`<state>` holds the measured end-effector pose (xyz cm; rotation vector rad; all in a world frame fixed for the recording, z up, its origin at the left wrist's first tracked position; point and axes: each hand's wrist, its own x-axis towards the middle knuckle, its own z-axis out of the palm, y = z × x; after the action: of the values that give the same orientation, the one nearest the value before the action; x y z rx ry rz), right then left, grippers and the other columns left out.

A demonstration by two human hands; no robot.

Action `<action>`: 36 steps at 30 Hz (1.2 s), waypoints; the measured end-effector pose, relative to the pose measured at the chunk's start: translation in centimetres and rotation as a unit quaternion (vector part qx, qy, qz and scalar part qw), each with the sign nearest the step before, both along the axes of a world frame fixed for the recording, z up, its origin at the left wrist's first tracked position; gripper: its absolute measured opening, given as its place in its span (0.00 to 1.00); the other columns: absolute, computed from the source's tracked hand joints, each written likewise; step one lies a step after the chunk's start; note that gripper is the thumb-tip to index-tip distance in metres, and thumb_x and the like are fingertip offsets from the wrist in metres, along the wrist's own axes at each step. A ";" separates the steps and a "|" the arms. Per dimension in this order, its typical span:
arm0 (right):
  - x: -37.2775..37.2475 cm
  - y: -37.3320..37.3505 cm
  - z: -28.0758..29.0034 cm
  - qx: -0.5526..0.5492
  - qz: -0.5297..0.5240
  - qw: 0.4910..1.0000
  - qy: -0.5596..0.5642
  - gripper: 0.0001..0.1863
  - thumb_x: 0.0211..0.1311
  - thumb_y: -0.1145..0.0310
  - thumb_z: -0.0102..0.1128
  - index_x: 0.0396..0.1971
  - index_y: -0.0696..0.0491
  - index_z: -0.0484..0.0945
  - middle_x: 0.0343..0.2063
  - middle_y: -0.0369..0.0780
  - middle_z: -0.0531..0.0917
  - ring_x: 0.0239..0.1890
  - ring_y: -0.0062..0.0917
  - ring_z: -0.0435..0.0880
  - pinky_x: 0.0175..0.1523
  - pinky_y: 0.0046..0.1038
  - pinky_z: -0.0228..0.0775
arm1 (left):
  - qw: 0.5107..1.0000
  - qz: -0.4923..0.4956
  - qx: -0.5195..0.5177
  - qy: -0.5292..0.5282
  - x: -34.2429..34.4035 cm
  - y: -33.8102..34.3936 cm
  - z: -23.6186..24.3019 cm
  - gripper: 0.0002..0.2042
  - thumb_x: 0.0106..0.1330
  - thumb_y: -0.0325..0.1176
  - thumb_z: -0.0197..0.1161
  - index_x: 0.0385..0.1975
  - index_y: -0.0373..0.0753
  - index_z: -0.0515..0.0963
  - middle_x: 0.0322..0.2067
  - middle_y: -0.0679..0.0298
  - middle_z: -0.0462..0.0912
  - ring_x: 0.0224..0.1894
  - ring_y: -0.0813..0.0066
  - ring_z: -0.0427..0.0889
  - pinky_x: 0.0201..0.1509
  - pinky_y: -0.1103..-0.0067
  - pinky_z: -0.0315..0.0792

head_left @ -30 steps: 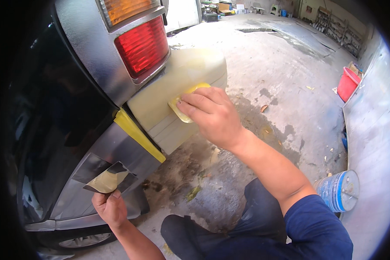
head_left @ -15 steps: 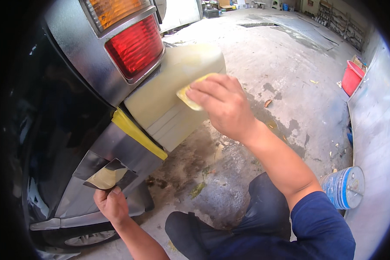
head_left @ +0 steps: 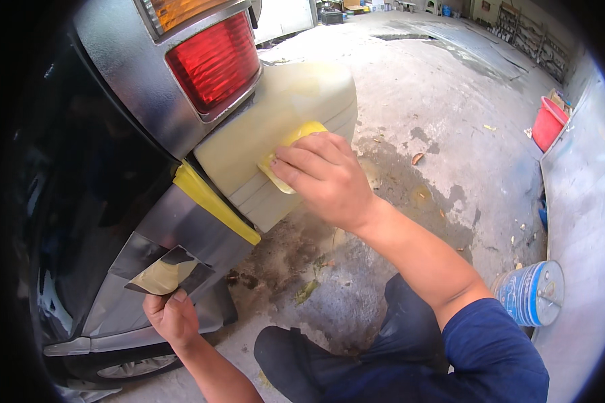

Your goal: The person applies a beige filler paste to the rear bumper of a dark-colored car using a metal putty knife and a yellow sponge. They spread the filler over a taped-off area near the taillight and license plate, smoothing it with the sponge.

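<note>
My right hand (head_left: 329, 176) is closed around a yellow putty spreader (head_left: 309, 127), which lies flat against the cream-coloured bumper corner (head_left: 292, 94) of a vehicle. Smooth pale filler covers that corner, and grooves run along its lower part. In my left hand (head_left: 175, 319), pinched at the near edge, is a dark, thin mixing board (head_left: 196, 274). A mound of cream-yellow putty (head_left: 160, 277) sits on it. Yellow masking tape (head_left: 212, 201) runs down the seam between the bumper corner and the grey side panel (head_left: 171, 218).
Above the bumper are a red tail light (head_left: 215, 60) and an orange lamp (head_left: 171, 12). Dark glossy bodywork (head_left: 87, 134) fills the left. A blue-and-white metal drum (head_left: 534, 292) lies by the right wall, with a red bucket (head_left: 548, 124) farther back. The concrete floor (head_left: 423, 80) is stained.
My right hand has moved the spreader down and to the left across the bumper corner. The left hand with the board has stayed nearly still.
</note>
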<state>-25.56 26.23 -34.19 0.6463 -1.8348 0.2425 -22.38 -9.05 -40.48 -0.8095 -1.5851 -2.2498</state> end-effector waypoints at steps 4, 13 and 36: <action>-0.1 1.7 -1.4 0.022 -0.007 1.000 -0.008 0.13 0.50 0.72 0.57 0.37 0.52 0.82 0.41 0.35 0.82 0.46 0.28 0.78 0.55 0.33 0.68 | 1.000 -0.012 0.000 -0.004 -0.1 0.2 0.4 0.23 0.55 0.17 0.53 0.55 0.24 0.71 0.53 0.52 0.77 0.56 0.62 0.75 0.66 0.67 0.64; -0.6 7.5 2.5 -0.421 0.004 0.860 -0.289 0.13 0.62 0.73 0.56 0.46 0.56 0.80 0.38 0.44 0.85 0.40 0.32 0.83 0.48 0.33 0.74 | 0.999 0.013 0.006 -0.035 0.1 0.6 0.8 0.24 0.54 0.17 0.50 0.54 0.24 0.71 0.51 0.53 0.77 0.54 0.64 0.76 0.64 0.68 0.66; 1.1 1.4 1.3 -0.424 0.087 0.868 -0.242 0.12 0.62 0.76 0.58 0.45 0.59 0.81 0.35 0.42 0.85 0.36 0.28 0.85 0.42 0.29 0.79 | 0.998 0.023 -0.014 -0.048 0.1 0.8 1.7 0.24 0.53 0.19 0.56 0.54 0.27 0.71 0.50 0.55 0.77 0.52 0.65 0.76 0.63 0.69 0.67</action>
<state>-24.45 27.61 -32.93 0.1118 -1.8755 1.3476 -22.29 -8.22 -38.83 -0.6753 -1.6641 -2.2699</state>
